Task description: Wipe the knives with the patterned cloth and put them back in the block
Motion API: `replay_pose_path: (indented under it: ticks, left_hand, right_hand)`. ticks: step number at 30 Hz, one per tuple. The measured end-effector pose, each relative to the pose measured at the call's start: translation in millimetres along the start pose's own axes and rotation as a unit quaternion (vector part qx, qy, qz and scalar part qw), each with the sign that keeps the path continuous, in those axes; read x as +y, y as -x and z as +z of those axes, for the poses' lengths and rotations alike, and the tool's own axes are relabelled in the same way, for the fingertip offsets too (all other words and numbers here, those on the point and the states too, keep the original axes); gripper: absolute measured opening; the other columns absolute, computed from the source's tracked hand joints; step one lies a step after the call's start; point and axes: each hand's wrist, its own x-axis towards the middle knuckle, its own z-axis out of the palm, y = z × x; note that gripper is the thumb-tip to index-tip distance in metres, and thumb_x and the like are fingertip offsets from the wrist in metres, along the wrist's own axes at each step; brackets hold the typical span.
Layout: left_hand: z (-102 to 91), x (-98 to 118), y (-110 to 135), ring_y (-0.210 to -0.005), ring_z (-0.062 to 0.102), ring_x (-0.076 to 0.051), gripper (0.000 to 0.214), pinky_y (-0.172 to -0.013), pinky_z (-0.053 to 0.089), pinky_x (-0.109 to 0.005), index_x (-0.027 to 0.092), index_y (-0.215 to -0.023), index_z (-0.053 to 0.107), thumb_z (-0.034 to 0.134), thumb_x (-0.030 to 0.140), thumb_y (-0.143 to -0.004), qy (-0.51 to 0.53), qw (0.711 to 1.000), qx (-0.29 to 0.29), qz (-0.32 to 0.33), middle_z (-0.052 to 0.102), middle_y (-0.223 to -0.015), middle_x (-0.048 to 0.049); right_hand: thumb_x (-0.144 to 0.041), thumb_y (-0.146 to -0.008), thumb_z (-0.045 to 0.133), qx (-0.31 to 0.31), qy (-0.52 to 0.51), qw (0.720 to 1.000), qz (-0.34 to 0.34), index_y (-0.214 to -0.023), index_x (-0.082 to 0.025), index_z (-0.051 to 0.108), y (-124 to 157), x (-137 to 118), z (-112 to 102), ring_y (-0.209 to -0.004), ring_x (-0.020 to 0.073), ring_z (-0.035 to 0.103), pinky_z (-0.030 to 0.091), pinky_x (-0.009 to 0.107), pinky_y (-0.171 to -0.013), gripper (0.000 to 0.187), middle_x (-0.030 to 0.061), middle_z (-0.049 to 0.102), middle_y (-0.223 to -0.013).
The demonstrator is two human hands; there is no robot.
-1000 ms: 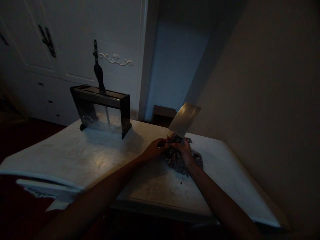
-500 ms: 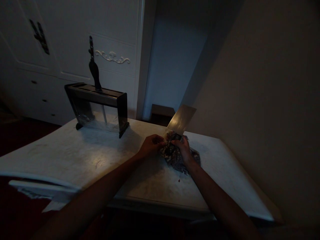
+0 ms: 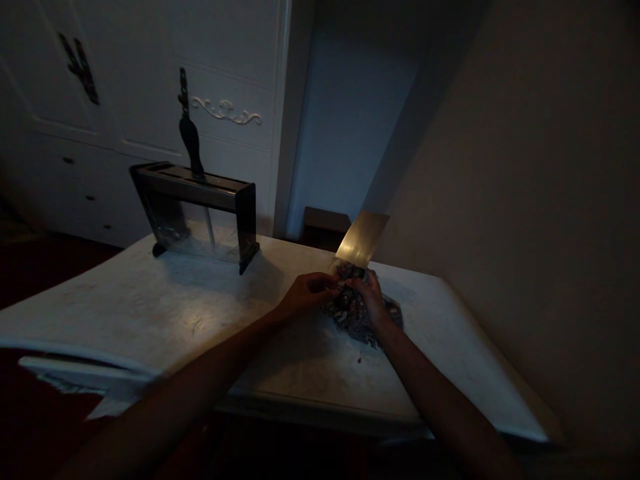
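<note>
A cleaver (image 3: 363,239) with a broad metal blade points up and away from me. Its handle end is hidden in a crumpled, dark patterned cloth (image 3: 356,325), part of which lies on the white tabletop (image 3: 300,370). My right hand (image 3: 369,297) is closed on the bunched cloth just below the blade, thumb on top; whether the handle is inside its grip is hidden. From the left side, my left hand (image 3: 311,292) pinches the cloth's edge between thumb and fingers, close to the right thumb.
A dark knife stand (image 3: 197,190) with clear panels stands at the table's back left, one black-handled knife (image 3: 190,143) upright in it. White cabinets (image 3: 225,60) rise behind. A wall (image 3: 525,200) borders the right side. A dark box (image 3: 326,223) sits beyond the back edge.
My left hand has moved slightly right, closer to my right thumb, along the cloth. The cleaver blade has tilted a little. My right hand keeps its hold.
</note>
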Motion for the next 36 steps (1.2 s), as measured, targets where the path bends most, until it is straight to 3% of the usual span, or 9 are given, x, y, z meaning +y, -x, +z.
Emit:
replay_pose_path:
  ticks: [4,10,15,24,29,36]
  left_hand:
    - [-0.6,1.1,2.9,-0.079,0.064,-0.019,0.039,-0.074,0.05,-0.032,0.014,-0.094,0.071,0.079,0.038,-0.064,-0.04,0.999,-0.024,0.006,0.069,-0.089,-0.0079]
    - [1.5,0.1,8.7,-0.088,0.061,-0.021,0.044,-0.071,0.048,-0.03,0.021,-0.106,0.072,0.079,0.032,-0.065,-0.195,0.975,-0.017,0.11,0.065,-0.101,-0.0083]
    - [2.7,-1.9,11.1,-0.089,0.061,-0.022,0.037,-0.08,0.049,-0.034,0.025,-0.108,0.073,0.074,0.031,-0.072,-0.239,0.962,-0.016,0.134,0.064,-0.102,-0.0091]
    - [2.5,-3.7,12.7,-0.097,0.061,-0.023,0.038,-0.089,0.05,-0.038,0.019,-0.11,0.07,0.071,0.039,-0.077,-0.313,0.933,-0.013,0.178,0.063,-0.106,-0.0105]
    - [1.9,-4.3,12.2,-0.093,0.062,-0.021,0.038,-0.085,0.051,-0.036,0.018,-0.11,0.068,0.071,0.038,-0.078,-0.335,0.926,-0.006,0.173,0.063,-0.103,-0.0098]
    - [1.6,-0.9,12.5,-0.096,0.06,-0.023,0.045,-0.087,0.049,-0.037,0.018,-0.121,0.063,0.068,0.035,-0.079,-0.399,0.91,-0.023,0.107,0.061,-0.108,-0.0102]
  right_hand:
    - [-0.03,-0.054,0.076,0.006,-0.003,1.0,0.001,-0.091,-0.022,0.06,2.0,-3.8,2.6,-0.068,0.0206,0.065,0.053,0.033,-0.065,0.041,-0.001,0.07,-0.079]
    - [-0.03,-0.055,0.077,0.002,-0.008,1.0,-0.007,-0.091,-0.021,0.062,2.3,-3.5,4.2,-0.073,0.0227,0.067,0.054,0.036,-0.07,0.04,-0.0003,0.07,-0.08]
    - [-0.033,-0.058,0.078,-0.006,0.003,1.0,-0.025,-0.088,-0.02,0.063,2.9,-6.2,5.5,-0.072,0.023,0.067,0.054,0.037,-0.072,0.036,0.0015,0.071,-0.081]
    - [-0.033,-0.061,0.08,-0.019,-0.009,1.0,-0.02,-0.097,-0.02,0.064,0.7,1.6,2.5,-0.082,0.0216,0.068,0.053,0.035,-0.078,0.041,0.0022,0.073,-0.091]
    - [-0.035,-0.061,0.082,-0.03,-0.007,0.999,-0.023,-0.096,-0.02,0.065,1.8,-0.4,4.4,-0.084,0.0218,0.069,0.054,0.036,-0.082,0.041,0.0029,0.073,-0.094]
    - [-0.036,-0.058,0.083,-0.03,0.066,0.996,-0.059,-0.094,-0.019,0.067,3.5,-3.9,6.6,-0.083,0.0226,0.069,0.055,0.036,-0.079,0.042,0.0037,0.073,-0.093]
